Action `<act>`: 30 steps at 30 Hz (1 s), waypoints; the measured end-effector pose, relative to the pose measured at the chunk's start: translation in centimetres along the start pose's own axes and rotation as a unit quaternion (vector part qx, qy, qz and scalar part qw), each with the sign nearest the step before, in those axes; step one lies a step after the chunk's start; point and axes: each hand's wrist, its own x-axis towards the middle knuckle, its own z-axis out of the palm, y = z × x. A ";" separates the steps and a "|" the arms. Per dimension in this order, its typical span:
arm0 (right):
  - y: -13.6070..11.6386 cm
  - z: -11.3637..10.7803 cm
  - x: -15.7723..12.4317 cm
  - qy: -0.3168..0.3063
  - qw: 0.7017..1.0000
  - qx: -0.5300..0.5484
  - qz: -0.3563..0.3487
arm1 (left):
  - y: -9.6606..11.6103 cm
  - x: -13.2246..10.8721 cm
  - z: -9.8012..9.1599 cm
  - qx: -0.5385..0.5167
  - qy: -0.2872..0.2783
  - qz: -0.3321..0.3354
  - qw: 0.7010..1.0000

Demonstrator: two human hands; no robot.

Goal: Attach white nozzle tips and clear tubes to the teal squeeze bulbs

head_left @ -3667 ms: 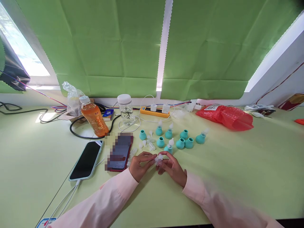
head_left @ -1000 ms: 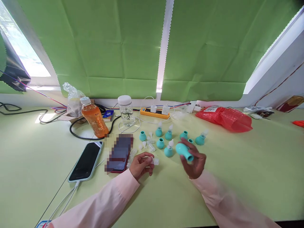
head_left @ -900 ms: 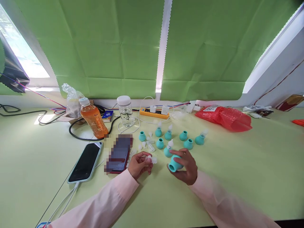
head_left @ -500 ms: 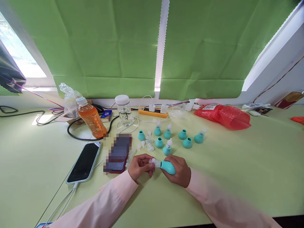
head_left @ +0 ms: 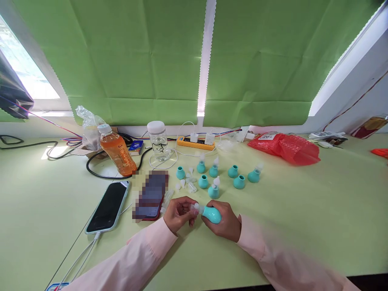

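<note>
My right hand (head_left: 226, 221) is wrapped round a teal squeeze bulb (head_left: 212, 215), its neck turned to the left. The fingers of my left hand (head_left: 181, 214) pinch a clear plastic nozzle (head_left: 196, 207) that meets the neck of that bulb. How deep the nozzle sits in the neck is hard to tell. Beyond my hands, several teal bulbs stand upright; one bulb (head_left: 214, 191) carries a white tip, while another bulb (head_left: 203, 182) has an open neck. Loose clear and white nozzle pieces (head_left: 191, 186) lie to the left of them.
A phone (head_left: 150, 196) and a second phone with a cable (head_left: 107, 208) lie at the left. Behind them are an orange drink bottle (head_left: 118, 151), a clear jar (head_left: 159, 145) and a power strip (head_left: 194, 143). Red bubble wrap (head_left: 285, 148) lies at the back right.
My right hand and the teal bulb have shifted slightly left, toward the nozzle, so less of the nozzle shows between them. My left hand has hardly moved.
</note>
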 end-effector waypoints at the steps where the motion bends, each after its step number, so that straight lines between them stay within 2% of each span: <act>1: -0.1 0.0 0.1 -0.020 0.999 0.037 0.033 | 0.0 0.0 0.0 0.006 -0.005 0.000 1.000; 4: -0.5 0.0 0.3 -0.072 0.977 0.145 0.136 | 0.1 -0.1 -0.1 0.011 -0.018 -0.004 1.000; 6: -0.5 0.0 0.4 -0.099 0.949 0.203 0.221 | 0.1 -0.1 -0.1 0.011 -0.018 -0.006 1.000; 8: -0.5 -0.1 0.5 -0.139 0.903 0.248 0.323 | 0.1 -0.2 -0.1 0.017 -0.022 -0.002 1.000; 10: -0.3 -0.3 0.6 -0.189 0.849 0.296 0.396 | 0.1 -0.2 0.0 0.026 -0.027 0.004 0.999; 12: -0.1 -0.5 0.8 -0.238 0.805 0.356 0.410 | 0.1 -0.3 0.1 0.035 -0.032 0.006 0.999; 16: 0.3 -0.9 1.1 -0.327 0.723 0.472 0.383 | 0.3 -0.4 0.2 0.059 -0.043 0.010 0.997; 23: 1.3 -0.5 1.1 -0.386 0.607 0.575 0.389 | 0.3 -0.6 0.3 0.181 -0.051 0.067 0.980; 25: 1.3 -0.3 1.0 -0.388 0.605 0.587 0.374 | 0.4 -0.7 0.3 0.208 -0.050 0.079 0.974; 26: 1.2 -0.3 0.9 -0.376 0.618 0.588 0.361 | 0.5 -0.7 0.2 0.224 -0.045 0.089 0.969; 30: 0.0 -0.3 0.6 -0.254 0.724 0.560 0.312 | 2.4 -0.6 -0.9 0.293 -0.027 0.183 0.938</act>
